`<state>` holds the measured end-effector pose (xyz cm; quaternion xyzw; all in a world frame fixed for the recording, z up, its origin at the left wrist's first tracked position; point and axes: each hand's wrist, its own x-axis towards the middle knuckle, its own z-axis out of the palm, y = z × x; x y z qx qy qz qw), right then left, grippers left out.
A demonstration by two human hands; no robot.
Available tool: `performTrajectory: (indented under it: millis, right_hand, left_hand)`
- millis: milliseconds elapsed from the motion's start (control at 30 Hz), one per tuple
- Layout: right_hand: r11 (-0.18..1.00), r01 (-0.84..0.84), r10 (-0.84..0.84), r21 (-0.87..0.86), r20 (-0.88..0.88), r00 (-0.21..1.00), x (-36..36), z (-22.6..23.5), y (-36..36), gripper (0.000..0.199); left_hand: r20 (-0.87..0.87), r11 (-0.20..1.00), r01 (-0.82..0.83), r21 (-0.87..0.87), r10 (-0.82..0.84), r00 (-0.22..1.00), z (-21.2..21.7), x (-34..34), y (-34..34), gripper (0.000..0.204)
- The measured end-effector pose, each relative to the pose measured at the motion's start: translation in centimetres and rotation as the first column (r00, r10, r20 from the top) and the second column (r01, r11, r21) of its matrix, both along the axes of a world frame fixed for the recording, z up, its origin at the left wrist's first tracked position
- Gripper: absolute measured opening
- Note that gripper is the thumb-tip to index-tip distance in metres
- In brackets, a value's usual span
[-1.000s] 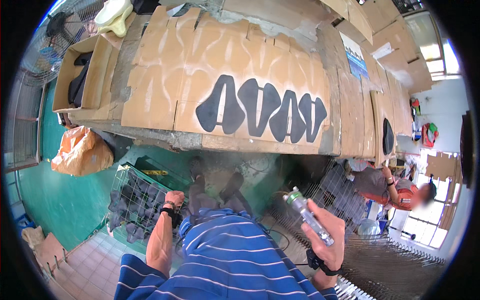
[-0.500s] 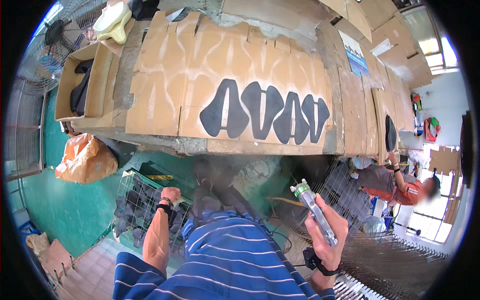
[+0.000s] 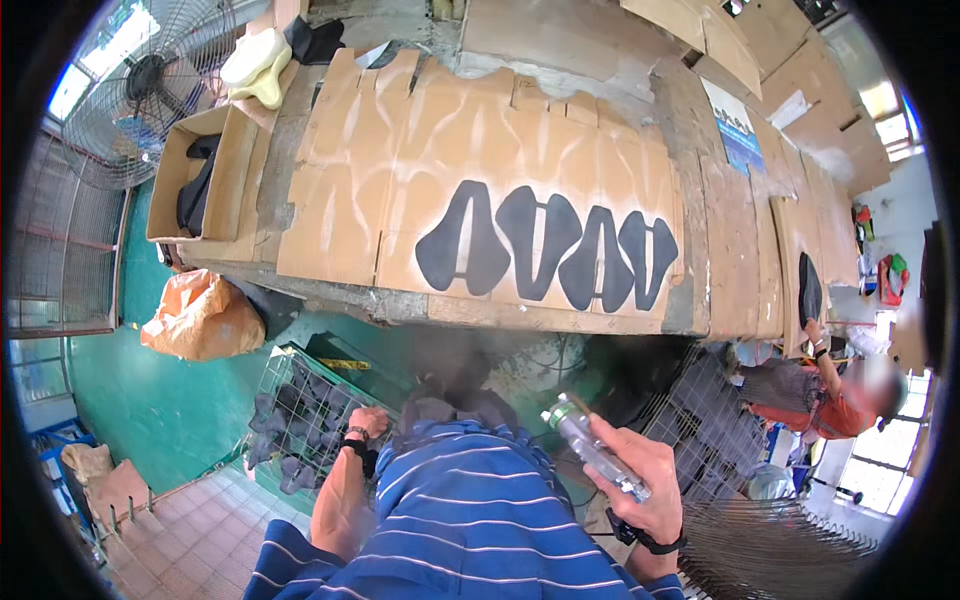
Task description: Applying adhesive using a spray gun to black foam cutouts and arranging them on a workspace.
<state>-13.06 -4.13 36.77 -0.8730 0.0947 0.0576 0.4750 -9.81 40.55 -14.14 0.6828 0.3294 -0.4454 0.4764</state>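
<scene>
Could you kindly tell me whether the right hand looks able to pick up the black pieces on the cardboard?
Probably not as it stands: the right hand is gripping a silver tool, though the way to the black pieces looks open.

We see daylight glaring white through the right-hand windows [image 3: 878,470], deep shadow under the bench [image 3: 690,290], straight edges bowing toward the black rim.

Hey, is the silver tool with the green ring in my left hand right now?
No, the right hand grips the silver tool, well apart from the left hand.
</scene>
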Motion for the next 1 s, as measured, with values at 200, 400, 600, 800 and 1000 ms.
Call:
performTrajectory:
  millis: [200, 400, 600, 800, 1000]
  right_hand:
    - [0.999, 0.025, -0.025, 0.034, 0.000, 1.000, -1.9, -0.5, -2.7, 0.067]
    - [0.985, 0.157, -0.162, 0.066, 0.082, 0.983, -3.8, -2.2, -3.7, 0.066]
    - [0.994, 0.092, -0.092, 0.050, -0.005, 0.996, -5.6, -2.5, -5.5, 0.068]
    - [0.969, 0.248, -0.248, -0.017, -0.016, 0.969, -6.6, -1.4, -3.9, 0.063]
    - [0.952, 0.298, -0.299, -0.074, -0.011, 0.954, -5.3, -1.2, -1.6, 0.061]
  left_hand:
    - [-0.206, 0.836, -0.380, -0.396, 0.323, 0.924, -2.9, -2.7, 3.1, 0.020]
    - [0.345, 0.887, 0.454, 0.084, -0.454, 0.822, -2.8, 2.3, 1.8, 0.027]
    - [0.175, 0.975, 0.183, 0.123, -0.202, 0.964, 2.6, 4.7, -2.0, 0.029]
    - [0.190, 0.971, 0.201, 0.125, -0.223, 0.956, 2.9, 4.9, -2.5, 0.026]
    - [0.279, 0.947, 0.298, 0.118, -0.320, 0.906, -2.1, 4.9, 4.0, 0.021]
